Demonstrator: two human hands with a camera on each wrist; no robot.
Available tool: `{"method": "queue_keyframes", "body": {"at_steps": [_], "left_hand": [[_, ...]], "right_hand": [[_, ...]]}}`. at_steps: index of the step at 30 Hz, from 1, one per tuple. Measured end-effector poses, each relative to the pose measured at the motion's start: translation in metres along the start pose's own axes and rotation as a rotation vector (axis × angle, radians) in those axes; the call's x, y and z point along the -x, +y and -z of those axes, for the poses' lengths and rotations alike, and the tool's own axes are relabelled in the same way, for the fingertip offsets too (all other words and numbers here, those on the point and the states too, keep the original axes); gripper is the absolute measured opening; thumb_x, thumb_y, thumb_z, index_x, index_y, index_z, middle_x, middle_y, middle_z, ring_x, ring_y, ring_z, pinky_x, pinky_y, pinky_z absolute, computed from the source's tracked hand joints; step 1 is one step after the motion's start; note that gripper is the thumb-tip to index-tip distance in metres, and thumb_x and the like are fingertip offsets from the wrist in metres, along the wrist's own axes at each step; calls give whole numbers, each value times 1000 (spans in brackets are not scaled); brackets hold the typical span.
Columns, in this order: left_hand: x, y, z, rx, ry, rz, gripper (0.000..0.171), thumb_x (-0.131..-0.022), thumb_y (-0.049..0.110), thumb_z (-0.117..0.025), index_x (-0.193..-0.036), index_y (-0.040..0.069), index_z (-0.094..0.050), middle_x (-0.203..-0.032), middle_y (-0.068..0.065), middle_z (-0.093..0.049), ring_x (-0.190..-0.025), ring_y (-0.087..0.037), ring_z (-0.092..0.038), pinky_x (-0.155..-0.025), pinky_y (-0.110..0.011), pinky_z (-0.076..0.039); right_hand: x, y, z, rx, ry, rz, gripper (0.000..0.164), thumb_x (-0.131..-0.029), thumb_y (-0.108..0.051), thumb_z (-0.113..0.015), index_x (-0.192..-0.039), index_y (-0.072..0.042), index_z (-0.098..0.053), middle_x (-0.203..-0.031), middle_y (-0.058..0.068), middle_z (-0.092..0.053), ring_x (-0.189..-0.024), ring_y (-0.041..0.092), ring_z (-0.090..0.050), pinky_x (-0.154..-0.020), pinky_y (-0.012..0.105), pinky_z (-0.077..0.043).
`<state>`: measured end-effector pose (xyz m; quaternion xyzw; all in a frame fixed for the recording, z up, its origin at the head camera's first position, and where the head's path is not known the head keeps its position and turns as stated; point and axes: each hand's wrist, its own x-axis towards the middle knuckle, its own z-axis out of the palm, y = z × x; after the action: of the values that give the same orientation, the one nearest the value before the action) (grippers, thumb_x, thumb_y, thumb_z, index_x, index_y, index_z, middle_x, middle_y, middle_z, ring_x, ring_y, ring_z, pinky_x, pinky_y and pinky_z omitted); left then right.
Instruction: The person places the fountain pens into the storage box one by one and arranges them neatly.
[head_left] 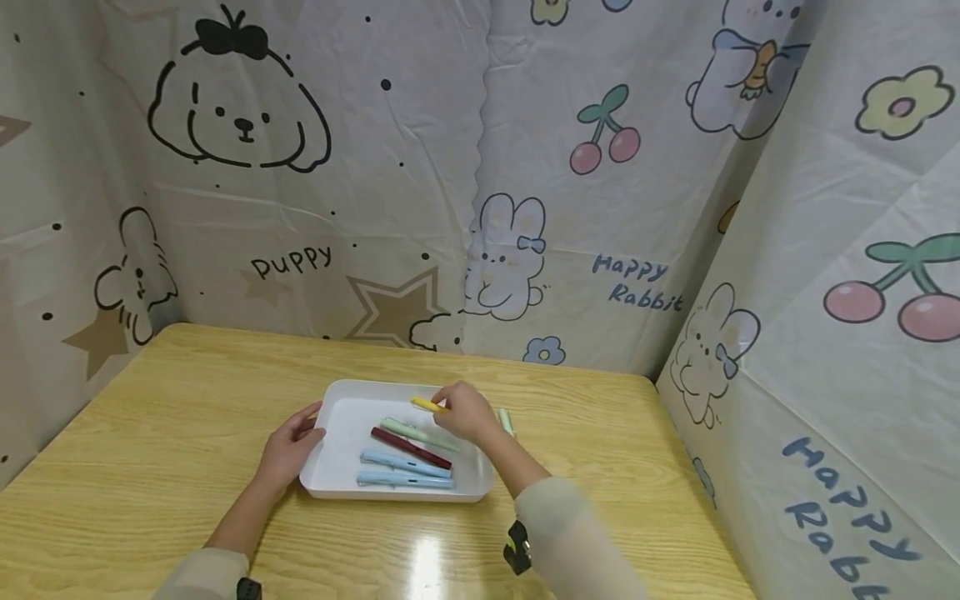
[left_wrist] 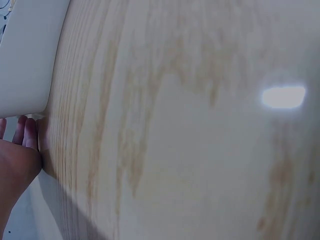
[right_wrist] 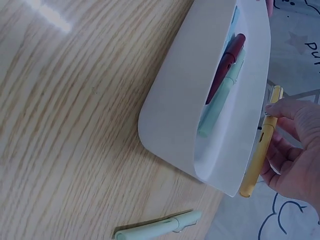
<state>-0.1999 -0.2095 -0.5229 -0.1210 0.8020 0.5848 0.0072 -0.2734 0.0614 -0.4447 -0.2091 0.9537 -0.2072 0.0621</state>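
Observation:
A white tray lies on the table with pens inside. My left hand holds its left end, thumb at the rim; in the left wrist view the fingertips are at the tray's lower edge. Over the tray's far right part, my right hand pinches a yellow pen between thumb and fingers. Below it in the tray are a light green pen, a dark red pen and two light blue pens, one closest to the front wall.
Another light green pen lies on the wooden table just right of the tray, partly behind the right arm in the head view. Printed cloth hangs behind the table and along its sides.

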Motion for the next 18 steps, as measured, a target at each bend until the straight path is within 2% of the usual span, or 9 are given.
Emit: {"method": "queue_keyframes", "body": {"at_steps": [18], "left_hand": [[0, 1, -1, -5, 3, 11, 52, -97, 19, -47, -146, 13, -32, -140, -24, -40, -125, -35, -41, -102, -46, -37]], "right_hand": [[-4, -8, -15, 10, -3, 23, 24, -83, -15, -64, -105, -11, -71, -86, 2, -62, -74, 10, -52, -58, 22, -40]]}}
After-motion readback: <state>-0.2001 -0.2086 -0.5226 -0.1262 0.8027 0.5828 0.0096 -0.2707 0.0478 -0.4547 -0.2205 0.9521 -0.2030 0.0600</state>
